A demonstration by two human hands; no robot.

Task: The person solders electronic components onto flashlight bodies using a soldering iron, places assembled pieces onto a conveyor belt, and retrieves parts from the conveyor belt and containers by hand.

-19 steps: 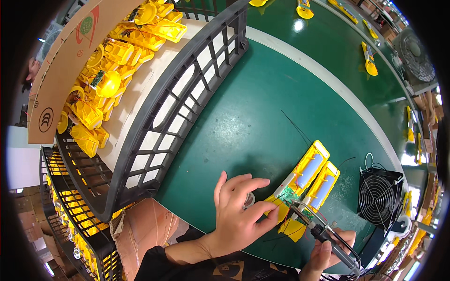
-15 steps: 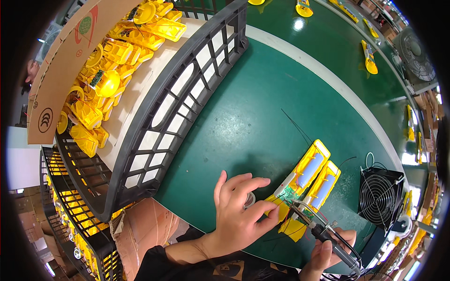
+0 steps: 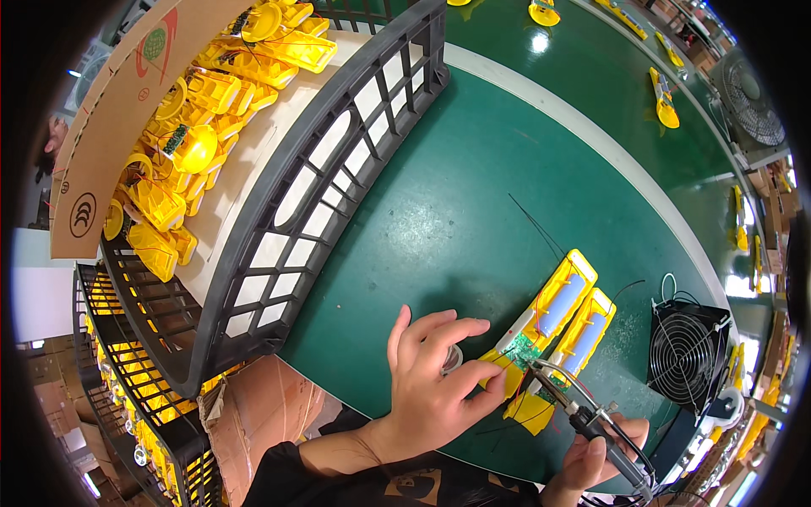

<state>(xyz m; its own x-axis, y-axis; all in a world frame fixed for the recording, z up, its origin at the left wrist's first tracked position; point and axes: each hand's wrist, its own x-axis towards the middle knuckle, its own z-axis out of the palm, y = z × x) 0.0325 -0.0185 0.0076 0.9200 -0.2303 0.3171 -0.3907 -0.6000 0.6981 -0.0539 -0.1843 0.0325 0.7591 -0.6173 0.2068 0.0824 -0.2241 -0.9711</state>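
Observation:
Two yellow plastic housings lie side by side at the lower right, the left housing [image 3: 577, 264] and the right housing [image 3: 601, 302]. Each carries a blue cylindrical battery [image 3: 561, 304] and a green circuit board [image 3: 521, 347]. My left hand [image 3: 435, 380] is over the lower end of the left housing, thumb and index finger pinched on what looks like a thin wire by the board; its other fingers are raised. My right hand [image 3: 604, 452] grips a soldering iron [image 3: 601, 429] with a curved metal tube alongside. The iron's tip is near the boards; contact is unclear.
A black plastic crate [image 3: 291, 198] holding several yellow housings and a cardboard sheet [image 3: 110, 135] stands at the left. A small black fan [image 3: 683, 359] sits at the right. Beyond the pale curved edge [image 3: 583, 127], a green surface [image 3: 591, 68] bears more yellow housings.
My right hand and the soldering iron have shifted slightly right, and the tip has drawn back from the left board. My left hand is almost still. Housings on the far surface have shifted slightly.

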